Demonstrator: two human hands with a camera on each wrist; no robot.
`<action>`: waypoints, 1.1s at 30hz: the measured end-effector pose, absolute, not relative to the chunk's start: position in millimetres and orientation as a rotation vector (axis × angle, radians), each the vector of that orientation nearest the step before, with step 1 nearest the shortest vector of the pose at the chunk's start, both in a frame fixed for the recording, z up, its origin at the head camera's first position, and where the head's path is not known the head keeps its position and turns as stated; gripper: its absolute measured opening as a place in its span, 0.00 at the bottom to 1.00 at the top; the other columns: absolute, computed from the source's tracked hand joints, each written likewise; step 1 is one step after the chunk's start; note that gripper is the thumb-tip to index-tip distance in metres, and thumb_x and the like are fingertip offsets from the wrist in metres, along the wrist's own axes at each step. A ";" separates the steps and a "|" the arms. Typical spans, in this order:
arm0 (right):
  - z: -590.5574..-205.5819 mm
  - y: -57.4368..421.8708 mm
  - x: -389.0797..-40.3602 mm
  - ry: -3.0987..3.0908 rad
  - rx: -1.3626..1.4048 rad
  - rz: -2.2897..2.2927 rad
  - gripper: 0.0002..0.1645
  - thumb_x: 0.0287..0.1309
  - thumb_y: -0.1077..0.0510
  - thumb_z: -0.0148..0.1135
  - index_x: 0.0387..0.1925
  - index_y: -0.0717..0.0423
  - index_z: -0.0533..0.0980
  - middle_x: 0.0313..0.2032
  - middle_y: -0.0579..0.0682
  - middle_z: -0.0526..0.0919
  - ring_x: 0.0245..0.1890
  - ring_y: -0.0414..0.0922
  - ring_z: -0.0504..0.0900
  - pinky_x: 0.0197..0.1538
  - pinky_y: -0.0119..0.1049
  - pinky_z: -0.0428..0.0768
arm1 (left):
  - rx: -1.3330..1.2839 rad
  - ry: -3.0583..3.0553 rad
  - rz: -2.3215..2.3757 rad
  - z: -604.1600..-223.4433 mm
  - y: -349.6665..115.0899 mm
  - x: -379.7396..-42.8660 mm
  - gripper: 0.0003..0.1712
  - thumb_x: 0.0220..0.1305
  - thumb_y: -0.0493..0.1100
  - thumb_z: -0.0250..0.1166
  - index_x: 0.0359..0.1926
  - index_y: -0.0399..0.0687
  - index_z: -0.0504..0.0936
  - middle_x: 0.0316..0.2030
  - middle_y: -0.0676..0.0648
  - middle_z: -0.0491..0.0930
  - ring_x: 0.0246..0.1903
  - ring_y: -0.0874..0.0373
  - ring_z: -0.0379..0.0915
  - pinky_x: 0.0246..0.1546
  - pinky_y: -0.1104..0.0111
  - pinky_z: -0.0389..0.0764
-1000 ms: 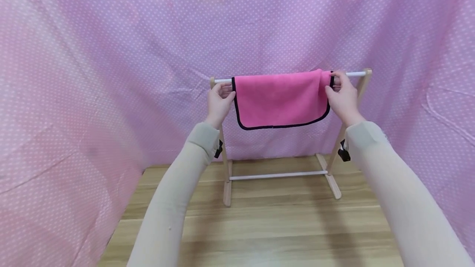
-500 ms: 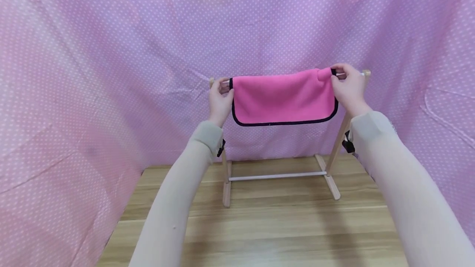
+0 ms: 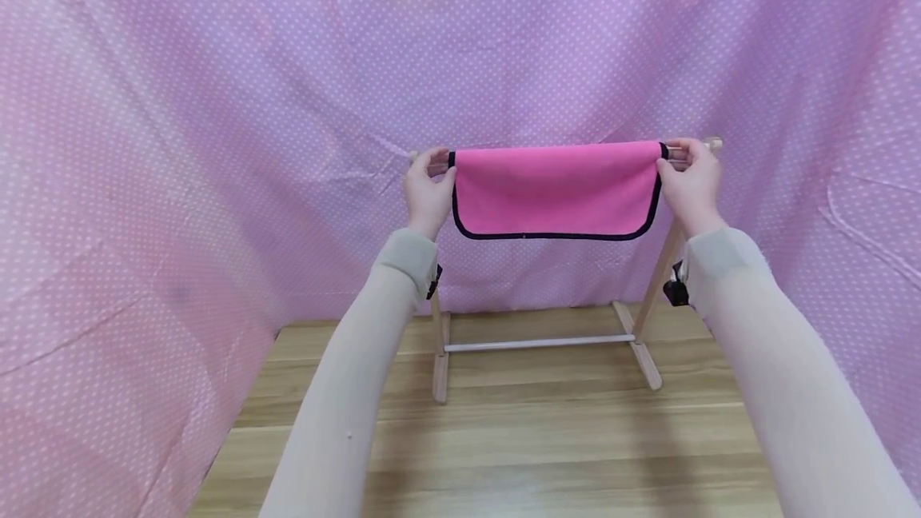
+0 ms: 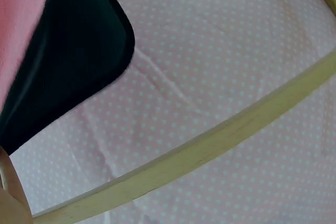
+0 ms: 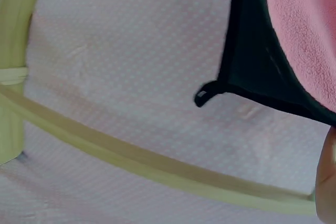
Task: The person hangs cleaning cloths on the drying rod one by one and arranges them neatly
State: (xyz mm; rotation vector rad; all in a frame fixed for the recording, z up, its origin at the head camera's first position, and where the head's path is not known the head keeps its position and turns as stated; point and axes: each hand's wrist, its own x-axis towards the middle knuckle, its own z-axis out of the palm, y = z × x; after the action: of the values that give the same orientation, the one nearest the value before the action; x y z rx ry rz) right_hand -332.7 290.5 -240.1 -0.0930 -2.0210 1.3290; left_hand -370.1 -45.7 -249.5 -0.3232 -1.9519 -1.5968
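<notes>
A pink cloth [image 3: 557, 190] with black edging hangs over the top bar of a small wooden rack [image 3: 663, 270]. Its front flap falls smooth, with rounded lower corners. My left hand [image 3: 429, 197] pinches the cloth's left edge up at the bar, and my right hand [image 3: 694, 189] pinches the right edge at about the same height. Behind the pink flap, the left wrist view shows a dark layer [image 4: 89, 40] hanging at the back. In the right wrist view a small black loop [image 5: 206, 93] sticks out from a corner of that dark layer [image 5: 257, 61].
The rack stands on a wood-grain tabletop [image 3: 540, 438], its feet joined by a white lower rod [image 3: 540, 343]. Pink dotted fabric [image 3: 288, 102] hangs behind and at both sides. A black device [image 3: 676, 288] is worn at the right wrist.
My right hand has moved right with the cloth's right edge, rising and then lowering. The fold at the top right is gone and the front flap is wider and flatter. The left hand has barely moved.
</notes>
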 end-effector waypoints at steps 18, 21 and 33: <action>-288.7 298.7 -329.7 -2.241 -0.097 1.408 0.33 0.65 0.44 0.51 0.57 0.70 0.68 0.33 0.29 0.71 0.40 0.29 0.69 0.51 0.26 0.68 | -0.386 -2.031 -1.770 -300.7 -48.1 -368.1 0.18 0.64 0.36 0.61 0.53 0.30 0.75 0.54 0.35 0.74 0.56 0.48 0.72 0.58 0.67 0.75; -289.6 303.6 -330.1 -2.289 -0.060 1.511 0.39 0.67 0.40 0.46 0.63 0.68 0.63 0.53 0.50 0.75 0.60 0.45 0.66 0.69 0.41 0.59 | -0.396 -2.069 -1.781 -303.9 -47.0 -369.8 0.19 0.66 0.38 0.59 0.55 0.32 0.75 0.60 0.38 0.71 0.63 0.50 0.65 0.65 0.64 0.69; -302.0 312.4 -331.8 -2.163 0.107 1.804 0.12 0.68 0.42 0.46 0.29 0.28 0.73 0.36 0.26 0.70 0.47 0.28 0.63 0.61 0.36 0.57 | -0.424 -2.067 -2.039 -310.4 -54.8 -378.5 0.20 0.69 0.37 0.54 0.57 0.28 0.72 0.57 0.33 0.73 0.58 0.48 0.68 0.65 0.63 0.68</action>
State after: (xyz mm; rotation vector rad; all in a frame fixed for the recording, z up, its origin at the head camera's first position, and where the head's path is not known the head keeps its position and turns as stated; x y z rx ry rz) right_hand -331.8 312.4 -302.0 0.1074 -2.1631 1.8042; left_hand -378.5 -54.8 -310.4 -0.4243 -2.0674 -2.0387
